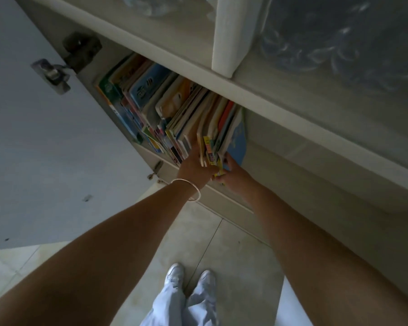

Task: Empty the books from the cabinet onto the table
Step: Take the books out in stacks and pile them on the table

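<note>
Books fill the cabinet shelf just ahead of my hands. I see my left hand, bangle at the wrist, reaching between volumes, and my right hand gripping the blue-covered bundle from below. Both hands sit close together, holding that rightmost bundle. Beyond my left arm is the open door.

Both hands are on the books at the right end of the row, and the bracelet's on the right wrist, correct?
Not quite. The head view shows the bracelet on the left wrist. Both the left hand and right hand are on the books at the row's right end.
</note>
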